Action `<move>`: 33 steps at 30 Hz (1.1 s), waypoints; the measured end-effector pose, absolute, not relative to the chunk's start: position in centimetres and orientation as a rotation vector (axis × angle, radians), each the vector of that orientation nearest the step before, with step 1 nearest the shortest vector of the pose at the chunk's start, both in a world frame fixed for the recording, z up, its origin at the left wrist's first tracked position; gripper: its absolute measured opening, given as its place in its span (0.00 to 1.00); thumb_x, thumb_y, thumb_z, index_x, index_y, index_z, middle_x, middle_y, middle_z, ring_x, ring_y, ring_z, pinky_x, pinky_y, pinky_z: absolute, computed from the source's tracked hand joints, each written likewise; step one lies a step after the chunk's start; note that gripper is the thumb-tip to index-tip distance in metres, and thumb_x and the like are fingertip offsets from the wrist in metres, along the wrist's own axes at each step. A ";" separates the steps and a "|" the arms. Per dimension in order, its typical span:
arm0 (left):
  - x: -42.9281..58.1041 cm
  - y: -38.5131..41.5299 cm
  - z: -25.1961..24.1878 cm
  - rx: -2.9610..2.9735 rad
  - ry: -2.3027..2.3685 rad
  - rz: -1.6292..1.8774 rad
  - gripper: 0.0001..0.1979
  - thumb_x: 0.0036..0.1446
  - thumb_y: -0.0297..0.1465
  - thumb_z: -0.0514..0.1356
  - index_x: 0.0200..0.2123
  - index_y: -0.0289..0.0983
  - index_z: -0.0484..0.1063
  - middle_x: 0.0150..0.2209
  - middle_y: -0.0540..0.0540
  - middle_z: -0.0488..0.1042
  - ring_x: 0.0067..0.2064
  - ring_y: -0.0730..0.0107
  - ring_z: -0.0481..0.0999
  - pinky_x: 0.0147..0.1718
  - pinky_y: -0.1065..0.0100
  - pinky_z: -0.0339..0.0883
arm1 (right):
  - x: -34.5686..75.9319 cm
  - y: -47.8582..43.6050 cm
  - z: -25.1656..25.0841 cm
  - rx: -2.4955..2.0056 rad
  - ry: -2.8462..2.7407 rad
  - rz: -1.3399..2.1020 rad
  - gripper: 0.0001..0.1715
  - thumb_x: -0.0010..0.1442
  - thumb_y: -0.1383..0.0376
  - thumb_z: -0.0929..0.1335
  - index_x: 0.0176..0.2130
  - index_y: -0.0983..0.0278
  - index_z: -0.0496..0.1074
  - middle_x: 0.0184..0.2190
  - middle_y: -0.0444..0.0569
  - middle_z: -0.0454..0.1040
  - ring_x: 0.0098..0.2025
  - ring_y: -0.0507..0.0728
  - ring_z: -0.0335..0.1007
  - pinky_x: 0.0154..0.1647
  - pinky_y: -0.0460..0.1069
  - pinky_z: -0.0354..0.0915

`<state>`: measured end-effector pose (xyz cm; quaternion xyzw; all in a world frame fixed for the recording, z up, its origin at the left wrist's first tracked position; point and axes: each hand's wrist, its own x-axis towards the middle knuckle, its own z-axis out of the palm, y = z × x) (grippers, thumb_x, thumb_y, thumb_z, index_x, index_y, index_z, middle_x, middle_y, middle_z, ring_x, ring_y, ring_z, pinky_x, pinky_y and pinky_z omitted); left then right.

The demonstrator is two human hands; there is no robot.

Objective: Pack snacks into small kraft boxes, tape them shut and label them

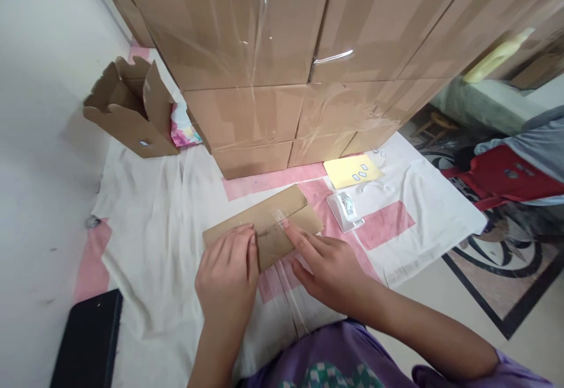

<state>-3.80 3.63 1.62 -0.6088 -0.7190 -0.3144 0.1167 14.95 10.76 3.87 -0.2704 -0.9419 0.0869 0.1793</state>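
Observation:
A small flat brown cardboard box (273, 241) lies on the cloth-covered table in front of me, its flaps meeting in a seam on top. My left hand (229, 267) is closed over the box's near left part, fingers together and bent on its upper face. A short strip of clear tape (280, 216) sits across the seam. My right hand (326, 262) has its index finger stretched out onto the tape, with the thumb apart near the box's front edge. Right of the box stands a white tape dispenser (345, 212), with a roll inside.
Behind the box rises a wrapped stack of large cartons (255, 112). An open cardboard box (127, 109) and a colourful packet (183, 127) stand at left. A yellow sheet with small stickers (352, 171) lies right. A black phone (88, 341) is at lower left; a red chair (511, 174) is right.

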 end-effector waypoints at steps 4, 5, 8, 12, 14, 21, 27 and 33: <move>-3.7 3.6 1.6 -1.775 -2.114 -0.935 0.07 0.65 0.26 0.57 0.45 0.38 0.72 0.45 0.46 0.81 0.45 0.63 0.79 0.45 0.62 0.66 | 14.2 11.2 4.0 -0.781 -2.716 0.164 0.34 0.68 0.66 0.62 0.69 0.70 0.55 0.59 0.58 0.74 0.38 0.58 0.81 0.34 0.52 0.76; -3.8 3.5 1.6 -1.773 -2.114 -0.937 0.07 0.65 0.26 0.57 0.45 0.38 0.72 0.45 0.46 0.81 0.45 0.63 0.79 0.45 0.62 0.66 | 14.2 11.3 3.9 -0.785 -2.723 0.148 0.33 0.68 0.66 0.62 0.69 0.71 0.56 0.58 0.58 0.75 0.37 0.58 0.81 0.33 0.53 0.76; -3.8 3.5 1.6 -1.776 -2.115 -0.936 0.07 0.65 0.25 0.57 0.45 0.38 0.72 0.45 0.46 0.81 0.46 0.63 0.79 0.46 0.62 0.66 | 14.2 11.2 3.9 -0.774 -2.723 0.117 0.32 0.68 0.66 0.62 0.68 0.72 0.58 0.58 0.58 0.75 0.36 0.58 0.81 0.32 0.53 0.75; -3.8 3.5 1.6 -1.794 -2.119 -0.956 0.08 0.65 0.25 0.57 0.46 0.37 0.72 0.45 0.45 0.81 0.46 0.63 0.79 0.47 0.62 0.66 | 14.7 11.0 3.9 -0.735 -2.696 0.121 0.31 0.70 0.66 0.63 0.69 0.71 0.57 0.56 0.57 0.77 0.35 0.57 0.81 0.30 0.52 0.74; -3.8 3.6 1.7 -1.808 -2.116 -0.971 0.08 0.65 0.25 0.57 0.46 0.37 0.72 0.45 0.45 0.81 0.46 0.63 0.79 0.47 0.63 0.66 | 15.0 10.9 3.7 -0.728 -2.655 0.133 0.32 0.70 0.67 0.64 0.69 0.69 0.57 0.52 0.55 0.80 0.33 0.56 0.80 0.28 0.51 0.72; -4.0 3.6 1.7 -1.811 -2.105 -0.998 0.07 0.64 0.24 0.58 0.45 0.38 0.72 0.45 0.46 0.81 0.46 0.63 0.79 0.46 0.63 0.66 | 15.8 11.0 2.2 -0.629 -2.449 0.173 0.33 0.66 0.70 0.70 0.67 0.66 0.61 0.37 0.49 0.83 0.32 0.54 0.79 0.31 0.49 0.71; -4.6 3.3 1.8 -1.843 -2.002 -1.106 0.09 0.62 0.22 0.59 0.45 0.37 0.73 0.42 0.45 0.80 0.44 0.64 0.77 0.45 0.62 0.65 | 16.5 10.2 1.7 -0.613 -2.376 0.234 0.27 0.64 0.74 0.69 0.62 0.66 0.67 0.40 0.50 0.83 0.34 0.54 0.79 0.34 0.49 0.72; -3.9 2.4 2.7 -1.722 -1.904 -1.279 0.10 0.59 0.22 0.63 0.44 0.37 0.76 0.43 0.41 0.73 0.44 0.63 0.72 0.45 0.60 0.65 | 17.4 9.1 1.4 -0.609 -2.292 0.400 0.24 0.62 0.74 0.71 0.56 0.64 0.70 0.43 0.49 0.83 0.34 0.54 0.80 0.32 0.49 0.72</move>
